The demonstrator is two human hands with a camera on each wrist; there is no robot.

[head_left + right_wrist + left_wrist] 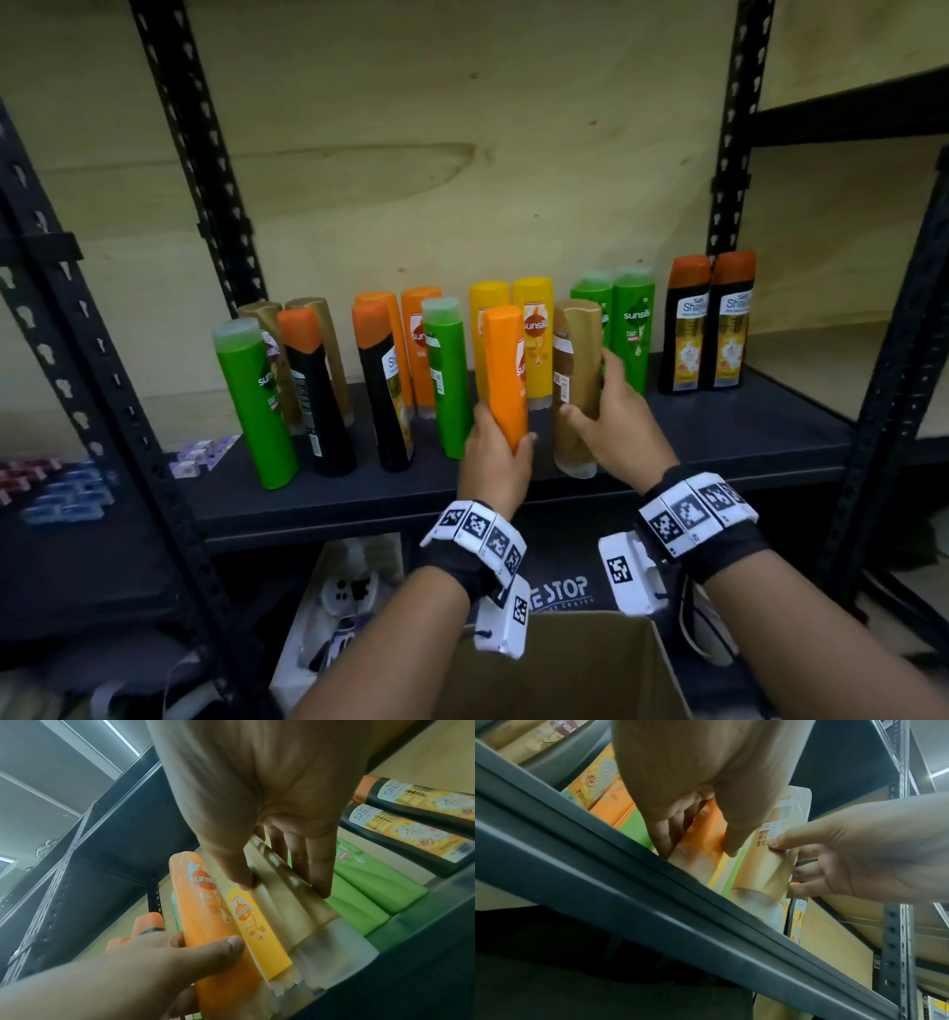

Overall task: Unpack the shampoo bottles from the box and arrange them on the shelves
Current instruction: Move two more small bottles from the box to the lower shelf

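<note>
My left hand grips an orange Sunsilk bottle low on its body, upright near the front of the dark shelf. In the right wrist view its label faces the back wall. Just to its right, my right hand holds a gold bottle between thumb and fingers; its base sits at the shelf's front. In the left wrist view both bottles, orange and gold, stand at the shelf edge. The open cardboard box is below my wrists.
Several bottles stand on the shelf: green, black with orange caps, orange, yellow, green, two black Shajili ones at right. Black uprights frame the bay. Clutter lies under the shelf.
</note>
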